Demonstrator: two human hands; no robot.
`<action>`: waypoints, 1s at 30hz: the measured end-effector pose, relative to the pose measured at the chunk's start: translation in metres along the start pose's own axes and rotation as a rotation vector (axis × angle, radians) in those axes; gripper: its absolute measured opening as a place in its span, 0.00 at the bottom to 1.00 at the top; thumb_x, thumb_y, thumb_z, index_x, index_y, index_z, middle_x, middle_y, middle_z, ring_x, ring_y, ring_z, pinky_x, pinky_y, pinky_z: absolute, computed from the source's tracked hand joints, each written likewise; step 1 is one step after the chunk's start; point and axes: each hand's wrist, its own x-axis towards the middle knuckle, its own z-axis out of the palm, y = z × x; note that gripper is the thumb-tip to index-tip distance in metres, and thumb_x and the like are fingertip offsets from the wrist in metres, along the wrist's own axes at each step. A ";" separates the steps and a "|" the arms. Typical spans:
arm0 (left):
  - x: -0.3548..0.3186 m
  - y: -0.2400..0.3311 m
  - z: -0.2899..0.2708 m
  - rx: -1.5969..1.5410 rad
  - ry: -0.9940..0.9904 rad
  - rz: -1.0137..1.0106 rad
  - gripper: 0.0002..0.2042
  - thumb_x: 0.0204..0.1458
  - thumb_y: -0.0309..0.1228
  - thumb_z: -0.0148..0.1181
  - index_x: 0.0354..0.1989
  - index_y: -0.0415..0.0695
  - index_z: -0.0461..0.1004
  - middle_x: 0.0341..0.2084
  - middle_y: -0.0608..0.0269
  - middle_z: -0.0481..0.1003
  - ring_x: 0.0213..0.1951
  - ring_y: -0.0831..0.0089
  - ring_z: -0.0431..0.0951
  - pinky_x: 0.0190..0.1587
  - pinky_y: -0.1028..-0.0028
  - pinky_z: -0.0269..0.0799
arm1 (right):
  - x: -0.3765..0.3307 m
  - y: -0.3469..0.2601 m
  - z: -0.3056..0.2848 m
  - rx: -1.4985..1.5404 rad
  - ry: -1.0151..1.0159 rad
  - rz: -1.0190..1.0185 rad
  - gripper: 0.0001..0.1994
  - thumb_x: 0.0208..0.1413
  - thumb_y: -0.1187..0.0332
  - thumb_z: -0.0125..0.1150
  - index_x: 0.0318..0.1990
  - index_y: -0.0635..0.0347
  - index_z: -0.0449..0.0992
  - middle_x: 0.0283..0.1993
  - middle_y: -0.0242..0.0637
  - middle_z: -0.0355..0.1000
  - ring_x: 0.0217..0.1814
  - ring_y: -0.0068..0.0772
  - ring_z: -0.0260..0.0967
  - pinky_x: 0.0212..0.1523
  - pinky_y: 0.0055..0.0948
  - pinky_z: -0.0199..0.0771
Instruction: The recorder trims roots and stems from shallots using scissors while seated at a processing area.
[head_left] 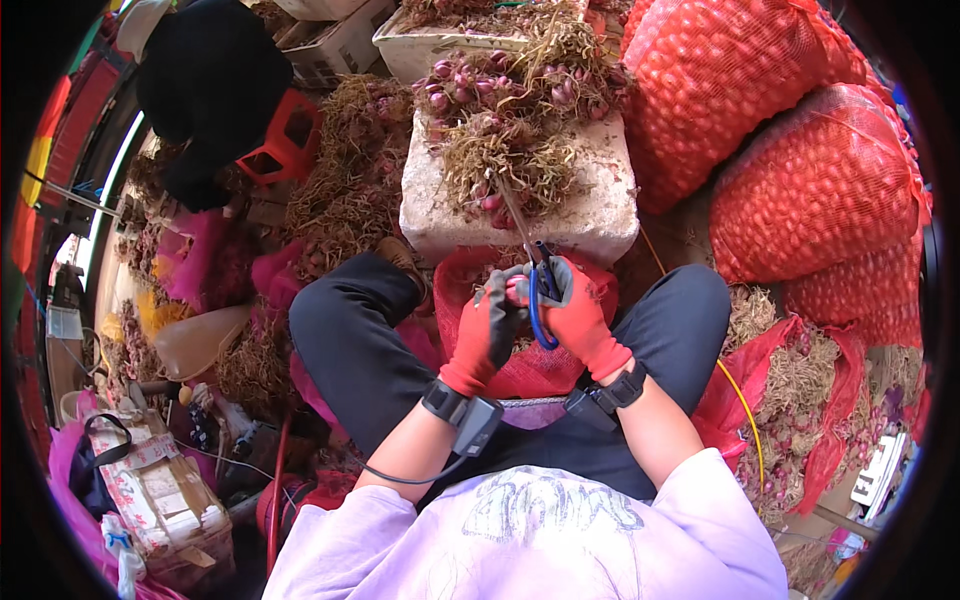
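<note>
The gloved left hand (496, 318) grasped a pinkish shallot (517, 290), fingertips close beside the right hand (577, 303), which was wrapped around blue-handled scissors (534, 312), blades pointing towards eleven o'clock. Whether that shallot was fully trimmed could not be told. At twelve o'clock from the hands, a heap of stalked shallots (525, 125) covered much of a white foam box (612, 195), seemingly work left over; another dry heap (345, 150) lay towards ten-thirty. Bulbs apparently finished filled red mesh sacks (815, 190) between one and three o'clock, so plenty looked done, plenty remaining.
</note>
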 end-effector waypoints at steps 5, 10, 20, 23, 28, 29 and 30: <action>-0.008 0.011 -0.004 0.287 -0.017 0.025 0.13 0.48 0.23 0.53 0.43 0.41 0.65 0.26 0.56 0.74 0.26 0.63 0.77 0.29 0.69 0.73 | -0.003 -0.016 -0.004 -0.012 -0.037 -0.016 0.12 0.49 0.73 0.63 0.40 0.65 0.68 0.35 0.33 0.72 0.36 0.20 0.67 0.38 0.23 0.70; 0.007 0.005 -0.015 0.252 0.172 -0.019 0.11 0.53 0.31 0.53 0.44 0.42 0.68 0.25 0.60 0.74 0.24 0.70 0.75 0.27 0.73 0.73 | -0.002 -0.015 -0.021 -0.835 0.089 -0.218 0.17 0.43 0.63 0.69 0.38 0.60 0.71 0.26 0.37 0.71 0.27 0.36 0.69 0.33 0.30 0.71; 0.009 0.049 -0.050 -0.323 0.107 -0.285 0.19 0.60 0.41 0.45 0.34 0.36 0.77 0.22 0.68 0.75 0.21 0.83 0.70 0.23 0.83 0.64 | -0.005 -0.015 -0.025 -0.682 0.017 -0.080 0.11 0.46 0.73 0.61 0.39 0.64 0.73 0.33 0.39 0.73 0.32 0.35 0.71 0.37 0.25 0.71; 0.004 0.044 -0.040 -0.135 0.059 -0.164 0.19 0.59 0.41 0.46 0.29 0.38 0.78 0.19 0.67 0.74 0.18 0.83 0.69 0.21 0.80 0.62 | -0.005 -0.023 -0.019 -0.003 -0.130 0.193 0.10 0.50 0.74 0.61 0.40 0.68 0.72 0.27 0.25 0.69 0.28 0.17 0.64 0.31 0.23 0.68; 0.009 0.021 -0.025 0.263 0.202 -0.186 0.20 0.55 0.42 0.49 0.24 0.38 0.76 0.17 0.52 0.74 0.23 0.59 0.74 0.29 0.65 0.66 | -0.005 -0.026 -0.003 -0.288 -0.124 -0.003 0.11 0.48 0.73 0.62 0.39 0.66 0.73 0.28 0.32 0.72 0.29 0.24 0.69 0.33 0.25 0.69; 0.003 0.048 -0.021 0.286 0.084 -0.230 0.19 0.54 0.43 0.51 0.27 0.37 0.75 0.23 0.44 0.73 0.30 0.48 0.73 0.33 0.58 0.66 | -0.004 -0.019 -0.008 -0.479 -0.105 -0.161 0.11 0.46 0.72 0.62 0.39 0.65 0.73 0.29 0.36 0.72 0.29 0.30 0.70 0.33 0.28 0.69; 0.002 0.041 -0.021 0.288 0.089 -0.230 0.19 0.54 0.43 0.51 0.27 0.37 0.75 0.23 0.44 0.73 0.30 0.48 0.73 0.33 0.58 0.66 | -0.003 -0.016 -0.006 -0.664 -0.102 -0.330 0.12 0.45 0.72 0.63 0.38 0.64 0.73 0.30 0.41 0.73 0.30 0.36 0.72 0.33 0.30 0.70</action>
